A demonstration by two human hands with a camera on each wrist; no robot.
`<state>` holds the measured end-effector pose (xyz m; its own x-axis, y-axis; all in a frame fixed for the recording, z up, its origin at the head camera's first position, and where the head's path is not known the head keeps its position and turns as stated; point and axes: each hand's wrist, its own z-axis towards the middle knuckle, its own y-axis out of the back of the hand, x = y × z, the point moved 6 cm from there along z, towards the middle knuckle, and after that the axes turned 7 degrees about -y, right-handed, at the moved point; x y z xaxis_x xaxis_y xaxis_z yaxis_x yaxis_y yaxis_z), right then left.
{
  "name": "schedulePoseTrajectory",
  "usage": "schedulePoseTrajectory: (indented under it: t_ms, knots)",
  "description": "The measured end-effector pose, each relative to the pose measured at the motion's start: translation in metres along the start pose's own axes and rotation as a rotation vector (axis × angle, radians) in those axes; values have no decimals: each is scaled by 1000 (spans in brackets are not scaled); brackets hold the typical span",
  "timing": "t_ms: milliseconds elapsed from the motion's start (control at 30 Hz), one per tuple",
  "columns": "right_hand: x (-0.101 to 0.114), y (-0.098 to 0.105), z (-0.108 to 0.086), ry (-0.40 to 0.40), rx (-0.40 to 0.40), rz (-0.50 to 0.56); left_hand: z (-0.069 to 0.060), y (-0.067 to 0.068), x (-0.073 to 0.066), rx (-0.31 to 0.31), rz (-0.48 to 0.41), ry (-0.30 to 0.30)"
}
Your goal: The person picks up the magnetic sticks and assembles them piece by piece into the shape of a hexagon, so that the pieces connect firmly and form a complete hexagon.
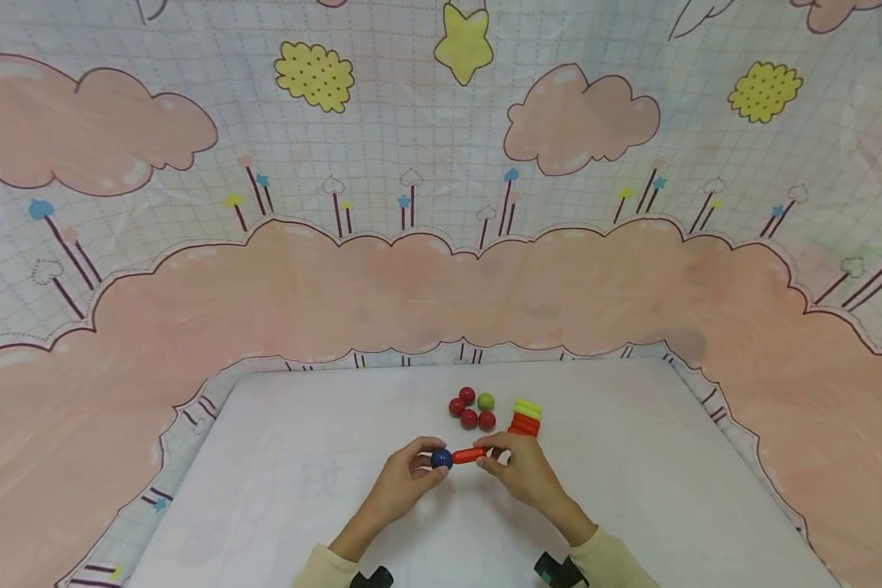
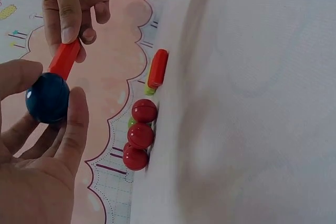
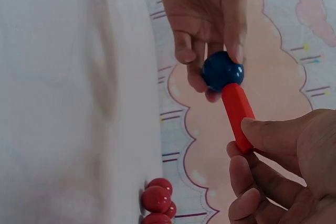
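Observation:
My left hand (image 1: 403, 483) holds a blue ball (image 1: 442, 459) between thumb and fingers, above the white table. A red rod (image 1: 469, 456) meets the ball end-on, and the thumb and fingers of my right hand (image 1: 523, 472) pinch its far end. In the left wrist view the rod (image 2: 64, 59) rises from the top of the blue ball (image 2: 47, 98). The right wrist view shows the ball (image 3: 223, 71) and rod (image 3: 238, 117) touching, one hand at each.
Beyond the hands, several red balls (image 1: 468, 419) and one green ball (image 1: 486, 402) sit grouped on the white tabletop (image 1: 301, 457). Right of them lie red rods (image 1: 524, 424) and yellow-green rods (image 1: 527, 409) side by side. A patterned cloth (image 1: 441, 286) spreads behind the tabletop.

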<state>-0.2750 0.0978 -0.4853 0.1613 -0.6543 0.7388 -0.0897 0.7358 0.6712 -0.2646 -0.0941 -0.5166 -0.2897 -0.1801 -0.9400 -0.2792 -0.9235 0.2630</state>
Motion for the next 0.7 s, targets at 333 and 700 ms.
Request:
schedulePoseTrajectory:
  t_ms: [333, 700]
  knots:
    - [11, -12, -5, 88, 2, 41, 0, -1, -11, 60, 125, -6]
    - [-4, -4, 5, 90, -75, 39, -4, 5, 3, 48, 204, 31]
